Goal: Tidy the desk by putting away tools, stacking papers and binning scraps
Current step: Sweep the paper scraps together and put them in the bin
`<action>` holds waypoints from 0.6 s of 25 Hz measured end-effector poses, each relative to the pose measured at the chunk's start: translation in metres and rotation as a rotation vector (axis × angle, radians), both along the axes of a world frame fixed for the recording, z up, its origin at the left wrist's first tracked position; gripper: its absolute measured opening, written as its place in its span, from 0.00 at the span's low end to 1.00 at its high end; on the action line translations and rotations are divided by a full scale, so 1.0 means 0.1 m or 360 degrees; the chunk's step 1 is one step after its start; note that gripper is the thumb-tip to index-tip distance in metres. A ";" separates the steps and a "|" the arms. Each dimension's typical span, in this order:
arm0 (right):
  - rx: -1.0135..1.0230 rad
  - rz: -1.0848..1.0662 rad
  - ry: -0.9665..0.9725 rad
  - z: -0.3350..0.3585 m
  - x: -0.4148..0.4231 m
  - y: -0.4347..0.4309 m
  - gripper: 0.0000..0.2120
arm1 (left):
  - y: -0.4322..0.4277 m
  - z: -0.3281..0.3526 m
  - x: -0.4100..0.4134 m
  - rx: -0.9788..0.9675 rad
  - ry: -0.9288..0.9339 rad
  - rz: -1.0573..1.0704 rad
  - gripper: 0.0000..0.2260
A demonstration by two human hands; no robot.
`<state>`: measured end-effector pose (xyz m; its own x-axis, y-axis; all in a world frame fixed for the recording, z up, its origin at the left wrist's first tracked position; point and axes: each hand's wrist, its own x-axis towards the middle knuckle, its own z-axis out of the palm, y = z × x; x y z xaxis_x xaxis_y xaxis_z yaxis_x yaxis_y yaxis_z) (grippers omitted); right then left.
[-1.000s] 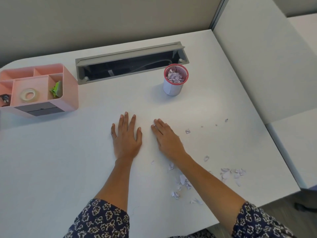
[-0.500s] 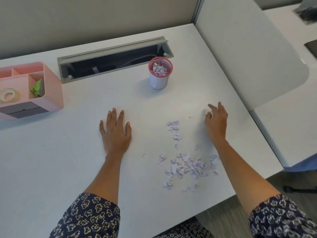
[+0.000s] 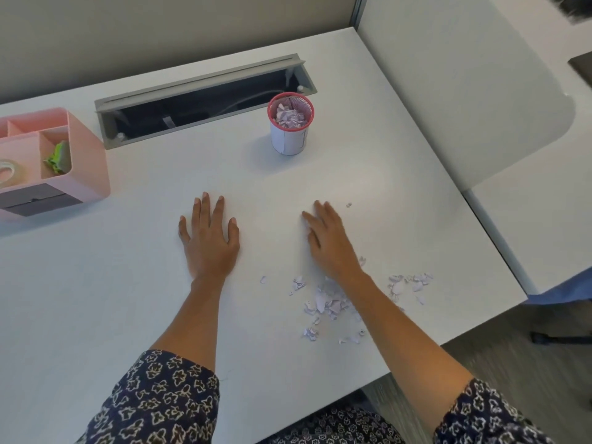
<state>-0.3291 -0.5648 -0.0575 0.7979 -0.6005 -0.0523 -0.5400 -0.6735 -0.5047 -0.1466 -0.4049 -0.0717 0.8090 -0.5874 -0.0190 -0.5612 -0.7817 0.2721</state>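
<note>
Torn lilac paper scraps (image 3: 326, 302) sit at 5 o'clock, partly hidden behind the flat, straight-fingered right hand (image 3: 330, 241), left hand (image 3: 209, 238) likewise flat, red-rimmed mesh cup (image 3: 291, 123) at 12 o'clock.

torn lilac scraps (image 3: 330, 301) on desk (image 3: 96, 299)

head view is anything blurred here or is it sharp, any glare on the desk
In the head view the right hand is smeared by motion while the left hand lies crisp; the floor at lower right is streaked; the desk shows only a soft pale sheen near the cup, no hard glare, and the cup throws a faint shadow leftward.
</note>
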 end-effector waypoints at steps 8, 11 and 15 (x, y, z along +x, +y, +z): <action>-0.0132 0.0636 0.0319 0.21 -0.58 0.20 0.32 | 0.00 0.01 -0.01 0.0003 0.0022 -0.0001 0.23; -0.0402 0.0631 0.0155 0.12 -0.80 0.18 0.27 | 0.00 0.01 -0.01 0.0012 0.0015 -0.0004 0.23; -0.0569 0.0533 -0.0039 0.07 -0.83 0.15 0.16 | 0.00 0.02 -0.01 0.0021 0.0016 -0.0005 0.23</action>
